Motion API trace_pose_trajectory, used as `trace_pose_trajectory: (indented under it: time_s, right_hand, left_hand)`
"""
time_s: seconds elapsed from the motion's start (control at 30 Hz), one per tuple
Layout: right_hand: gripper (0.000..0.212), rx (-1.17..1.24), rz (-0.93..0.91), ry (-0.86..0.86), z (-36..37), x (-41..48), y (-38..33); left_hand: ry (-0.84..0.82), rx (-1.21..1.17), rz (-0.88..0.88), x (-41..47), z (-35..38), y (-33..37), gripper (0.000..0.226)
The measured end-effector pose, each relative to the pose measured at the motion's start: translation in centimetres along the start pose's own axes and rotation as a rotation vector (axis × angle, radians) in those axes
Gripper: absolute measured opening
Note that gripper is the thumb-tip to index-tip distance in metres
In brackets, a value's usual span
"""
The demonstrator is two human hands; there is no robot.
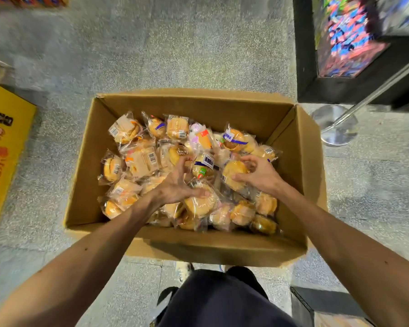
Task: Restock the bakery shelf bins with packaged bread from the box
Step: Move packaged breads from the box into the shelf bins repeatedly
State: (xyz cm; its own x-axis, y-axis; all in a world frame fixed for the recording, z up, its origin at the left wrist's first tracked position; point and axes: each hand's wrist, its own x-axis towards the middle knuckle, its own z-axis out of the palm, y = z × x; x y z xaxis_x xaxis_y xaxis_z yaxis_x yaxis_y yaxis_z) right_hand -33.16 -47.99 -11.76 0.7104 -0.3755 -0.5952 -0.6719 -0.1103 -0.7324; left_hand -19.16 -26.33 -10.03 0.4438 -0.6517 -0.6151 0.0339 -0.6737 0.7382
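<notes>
An open cardboard box (300, 147) stands on the floor in front of me, filled with several clear-wrapped bread buns. My left hand (175, 185) reaches into the middle of the pile, its thumb lying over a round bun (200, 205) and its fingers curled among the packets beyond. My right hand (260, 174) is to its right, with fingers and thumb curled round another wrapped bun (233, 174). Both forearms stretch in over the box's near wall.
A yellow printed carton (3, 147) lies on the speckled floor at the left. At the right stand a chrome post with a round base (335, 125) and a dark display unit (307, 67) holding colourful packets. My legs and shoes are just behind the box.
</notes>
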Motion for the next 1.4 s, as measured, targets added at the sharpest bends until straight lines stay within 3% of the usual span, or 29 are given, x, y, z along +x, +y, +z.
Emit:
trace_pose_trajectory:
  time_s: [0.13,0.23,0.33,0.5,0.6,0.67,0.87,1.1,1.17,1.27,1.4]
  right_hand:
    - [0.071,0.149,0.008,0.125,-0.2,-2.6,-2.9]
    - [0.056,0.315,0.015,0.229,0.0,-5.4,-4.7]
    - [0.052,0.428,-0.009,0.357,0.9,-9.0,-6.0]
    - [0.079,0.610,-0.020,0.577,3.8,-16.8,-6.8]
    - [0.035,0.609,-0.061,0.651,5.1,-22.8,-7.1]
    - [0.032,0.609,-0.065,0.742,5.6,-27.1,-6.8]
    - [0.046,0.600,-0.077,1.052,7.4,-41.2,-2.5]
    - [0.043,0.553,0.007,1.517,14.1,-62.6,6.9]
    - [0.034,0.614,0.034,1.587,17.1,-68.9,10.1]
    - [0.039,0.739,0.066,1.685,21.8,-78.1,14.5]
    - [0.038,1.016,-0.034,1.771,28.2,-87.9,19.5]
  left_hand:
    - [0.010,-0.013,0.119,-1.8,-2.3,2.5,0.103]
    - [-0.008,0.000,0.222,-3.0,-4.4,3.8,0.111]
    - [-0.069,0.014,0.317,-4.4,-6.3,4.9,0.100]
    - [-0.200,0.040,0.485,-7.9,-6.9,7.7,0.100]
    - [-0.274,0.065,0.580,-10.7,-5.0,10.0,0.088]
    - [-0.340,0.083,0.639,-13.0,-3.2,11.7,0.092]
    - [-0.579,0.145,0.739,-21.0,5.5,15.8,0.097]
    - [-0.977,0.173,0.831,-35.9,23.1,15.2,0.112]
    - [-1.077,0.176,0.848,-41.1,28.6,13.7,0.105]
    - [-1.206,0.193,0.858,-48.7,36.4,10.4,0.109]
    - [-1.366,0.221,0.863,-57.5,45.2,5.9,0.109]
